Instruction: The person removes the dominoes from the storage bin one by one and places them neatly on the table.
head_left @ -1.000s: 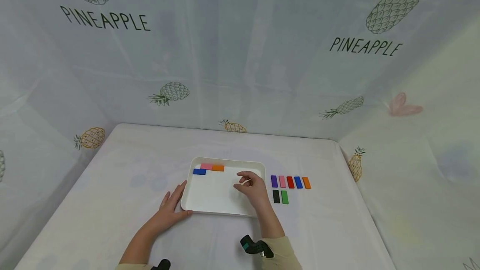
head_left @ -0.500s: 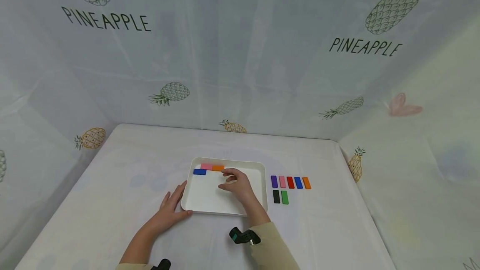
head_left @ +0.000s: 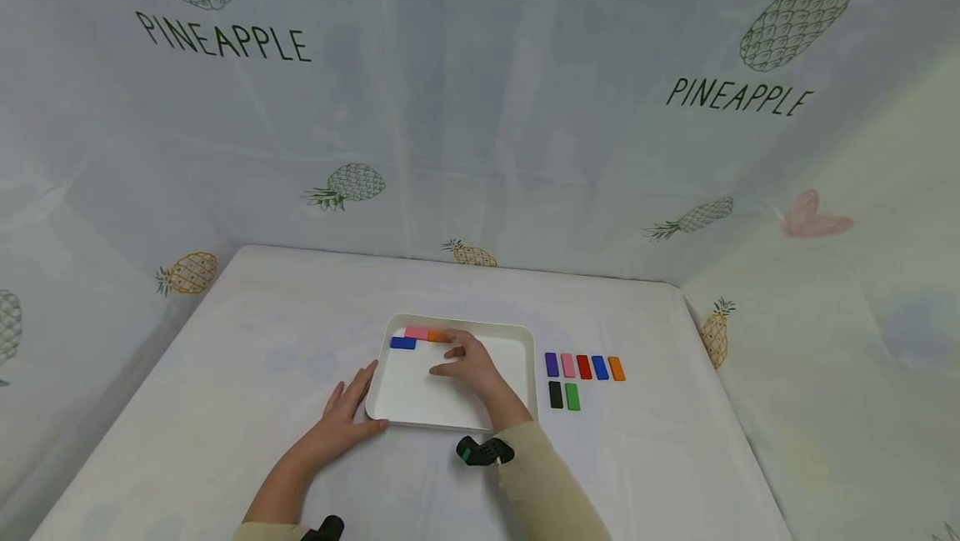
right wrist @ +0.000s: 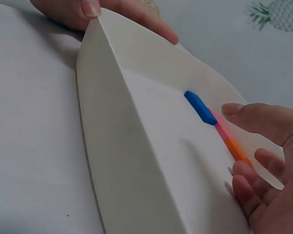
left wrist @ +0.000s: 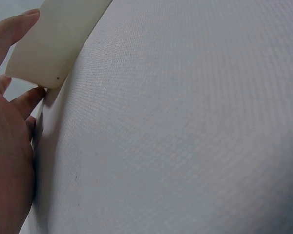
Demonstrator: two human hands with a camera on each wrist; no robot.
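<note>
Spread about the front-left corner of a white tray (head_left: 450, 401), my left hand (head_left: 343, 418) rests its fingers along the left side and its thumb near the front rim. Within the tray, at the back left, lie a flat blue block (head_left: 402, 343), a pink block (head_left: 416, 332) and an orange block (right wrist: 238, 149), the pink and orange end to end. My right hand (head_left: 477, 368) reaches over the tray with thumb and fingers apart. Its index fingertip overlaps the orange block's right end in the head view. The right wrist view shows nothing pinched between thumb and fingers.
Right of the tray, a row of blocks holds purple (head_left: 552, 364), pink (head_left: 567, 366), red (head_left: 584, 367), blue (head_left: 600, 368) and orange (head_left: 617, 368). Below them lie a black block (head_left: 556, 395) and a green block (head_left: 573, 397). Pineapple-printed cloth hangs behind the white-covered table.
My right hand has moved left across the tray to the orange block, its index fingertip now over that block's end. The left hand stays at the tray corner.
</note>
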